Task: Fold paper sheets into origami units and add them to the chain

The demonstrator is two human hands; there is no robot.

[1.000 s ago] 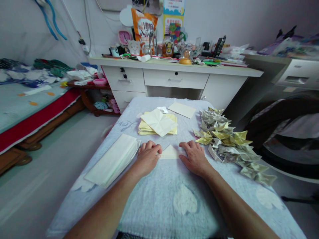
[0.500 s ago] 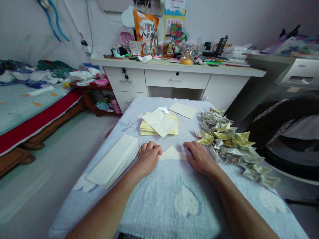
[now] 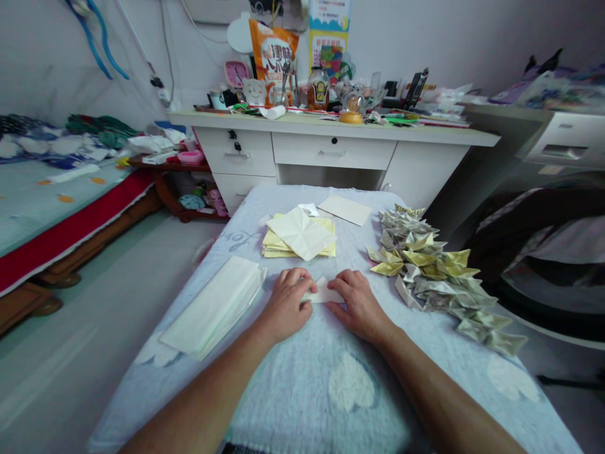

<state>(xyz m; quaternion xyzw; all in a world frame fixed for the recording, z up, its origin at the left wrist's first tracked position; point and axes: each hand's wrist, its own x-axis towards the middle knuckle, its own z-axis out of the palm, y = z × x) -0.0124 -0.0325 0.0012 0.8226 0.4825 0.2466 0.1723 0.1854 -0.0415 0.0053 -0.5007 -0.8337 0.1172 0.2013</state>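
Observation:
A small folded piece of cream paper [image 3: 323,291] lies on the cloth-covered table between my hands, its pointed top facing away from me. My left hand [image 3: 289,304] grips its left end, thumb and fingertips closed on it. At the right end my right hand [image 3: 358,304] holds the paper the same way. Both hands cover much of its ends. Just beyond is a pile of yellow sheets [image 3: 274,244], topped by a creased cream square [image 3: 302,233]. A stack of long white folded paper [image 3: 215,306] lies left of my left hand.
Many folded paper pieces [image 3: 430,265], grey and yellow, sit in rows at the right. A flat cream sheet [image 3: 345,209] lies at the table's far end. A white desk [image 3: 331,135] with clutter stands behind, a bed [image 3: 70,195] left, a washing machine [image 3: 562,145] right.
Both hands have moved inward along the paper, closer together, and the fingers now grip it. The strip's ends are now covered or folded in, so less of it shows.

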